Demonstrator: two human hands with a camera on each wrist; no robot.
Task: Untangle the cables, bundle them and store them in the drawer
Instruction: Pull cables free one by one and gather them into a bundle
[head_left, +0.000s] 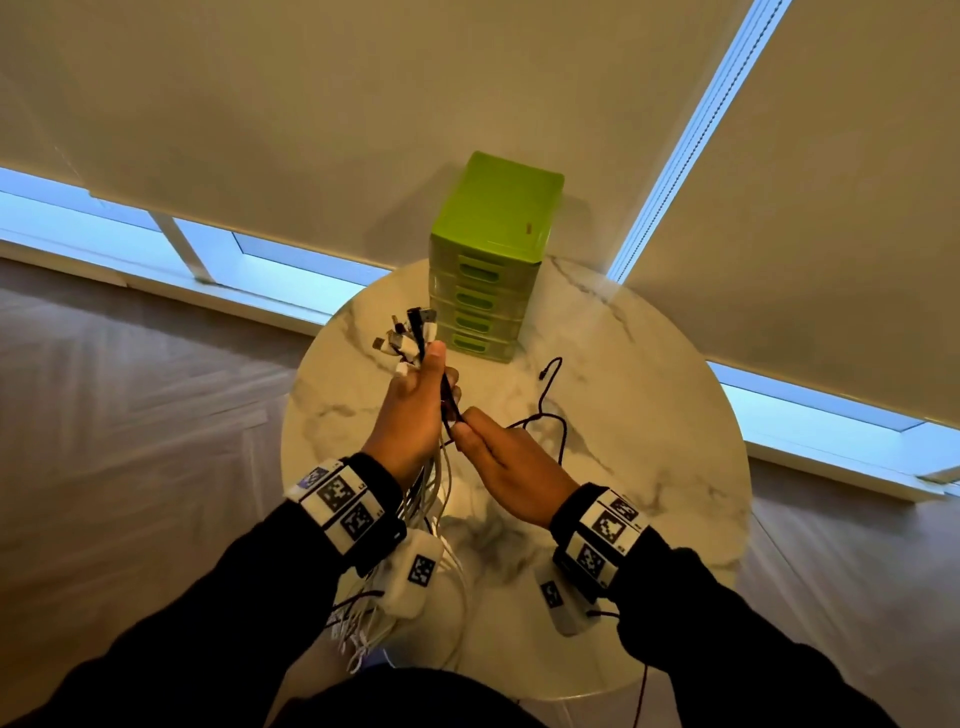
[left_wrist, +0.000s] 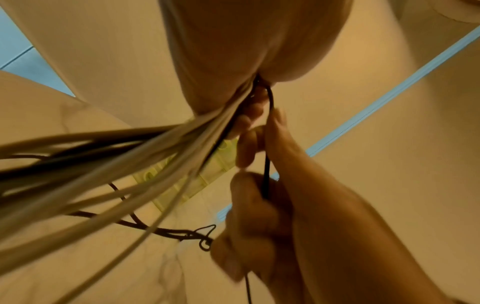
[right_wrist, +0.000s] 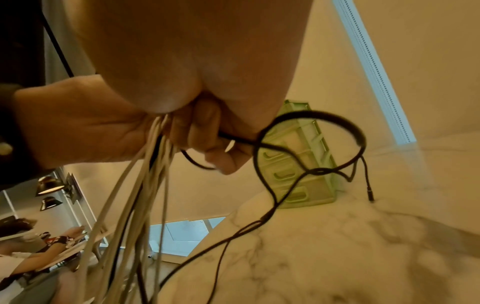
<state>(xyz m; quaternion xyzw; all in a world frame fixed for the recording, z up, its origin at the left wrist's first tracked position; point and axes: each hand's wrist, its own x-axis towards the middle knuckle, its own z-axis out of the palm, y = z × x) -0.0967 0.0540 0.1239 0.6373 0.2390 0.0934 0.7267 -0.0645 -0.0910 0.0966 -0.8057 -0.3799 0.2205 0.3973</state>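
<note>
My left hand (head_left: 428, 387) is raised over the table and grips a bundle of white cables (head_left: 434, 483). Their plug ends (head_left: 405, 338) stick up above the fist and the strands hang down past my wrist. Just to its right, my right hand (head_left: 472, 426) pinches a dark cable (head_left: 550, 415) where it leaves the bundle. That dark cable (right_wrist: 311, 123) loops loosely down to the tabletop, its end plug (right_wrist: 370, 195) resting there. In the left wrist view the dark cable (left_wrist: 265, 181) runs taut between both hands. The green drawer unit (head_left: 493, 260) stands behind, all its drawers closed.
A round marble table (head_left: 665, 415) carries the drawer unit at its far edge. Window blinds hang close behind it. Wooden floor surrounds the table. Loose cable ends (head_left: 358, 639) dangle over the near table edge by my left sleeve.
</note>
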